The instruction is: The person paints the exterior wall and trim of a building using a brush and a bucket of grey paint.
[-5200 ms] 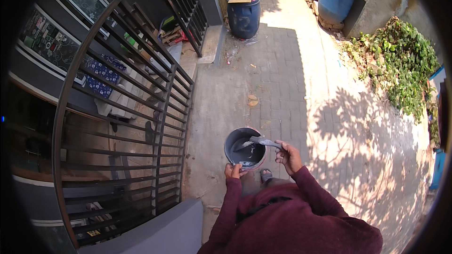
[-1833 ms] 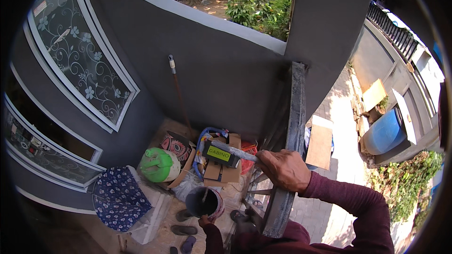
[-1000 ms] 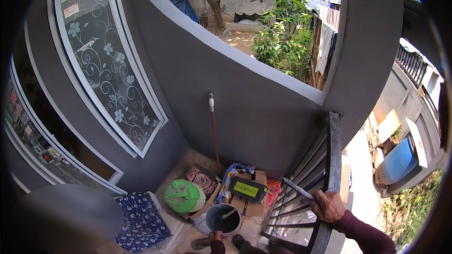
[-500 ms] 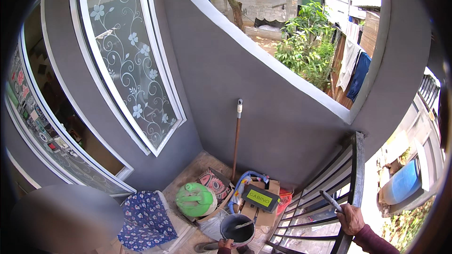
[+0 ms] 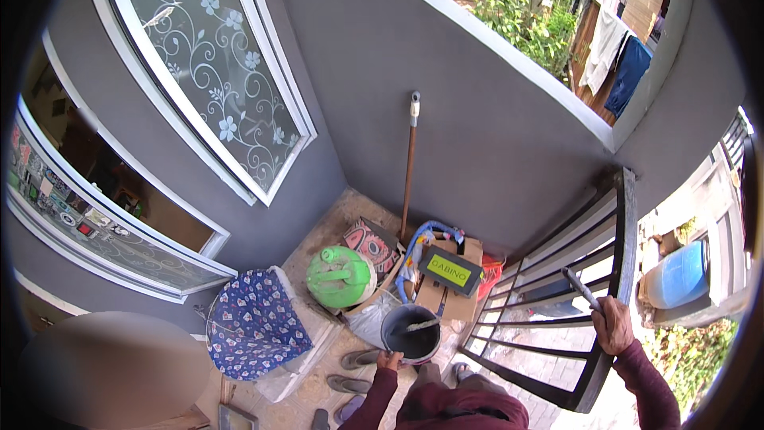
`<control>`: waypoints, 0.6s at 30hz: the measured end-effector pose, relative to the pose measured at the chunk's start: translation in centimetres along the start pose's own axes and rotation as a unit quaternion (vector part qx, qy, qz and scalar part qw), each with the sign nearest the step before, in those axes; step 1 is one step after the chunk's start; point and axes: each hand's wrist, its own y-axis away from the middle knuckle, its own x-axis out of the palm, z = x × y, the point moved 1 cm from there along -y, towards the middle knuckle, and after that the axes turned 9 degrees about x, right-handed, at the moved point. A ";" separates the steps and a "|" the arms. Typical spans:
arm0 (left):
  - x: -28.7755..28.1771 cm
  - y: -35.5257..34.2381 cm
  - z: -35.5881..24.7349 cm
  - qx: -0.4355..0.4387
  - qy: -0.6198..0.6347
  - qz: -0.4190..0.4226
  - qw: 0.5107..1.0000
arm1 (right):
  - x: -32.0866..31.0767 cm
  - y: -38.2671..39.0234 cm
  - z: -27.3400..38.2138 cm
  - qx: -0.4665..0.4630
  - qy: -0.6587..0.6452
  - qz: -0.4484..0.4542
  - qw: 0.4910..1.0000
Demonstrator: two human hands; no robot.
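My left hand (image 5: 389, 360) grips the near rim of a bucket (image 5: 405, 345) holding dark grey liquid, with a smeared stick or tool (image 5: 422, 326) lying in it. My right hand (image 5: 613, 325) is closed on a grey-stained handled tool (image 5: 581, 290), its tip pointing up and left, beside the top bar of the black metal railing (image 5: 625, 223); whether the hand also rests on that bar is hard to tell.
A green jerrycan (image 5: 342, 277), cardboard boxes (image 5: 436, 301), a long pole (image 5: 410, 161), blue patterned cushion (image 5: 253, 318) and sandals (image 5: 348, 385) crowd the porch floor. Grey walls (image 5: 477, 143) and windows (image 5: 215, 87) surround it. A blurred patch covers the lower left.
The view has swung from the paved path to the porch corner. My right hand, earlier over the bucket, is now up at the railing with the tool; the bucket stays in my left.
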 end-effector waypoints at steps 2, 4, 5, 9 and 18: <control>-1.0 -0.1 0.3 -0.013 -0.022 0.007 1.000 | 0.2 -0.2 0.2 -0.006 -0.012 0.001 1.000; -1.6 -0.6 1.2 -0.019 -0.028 0.006 0.999 | 0.4 -0.2 -0.1 -0.010 -0.013 -0.003 1.000; -1.9 -0.6 1.6 -0.019 -0.027 -0.001 0.999 | 0.4 -0.1 -0.2 -0.008 -0.016 -0.002 1.000; -2.2 -0.1 2.3 -0.043 -0.033 -0.033 0.998 | 0.7 -0.1 0.1 -0.007 -0.021 0.000 1.000; -2.1 2.0 1.4 -0.029 -0.010 -0.026 0.999 | 0.3 0.0 0.6 0.001 -0.029 0.002 1.000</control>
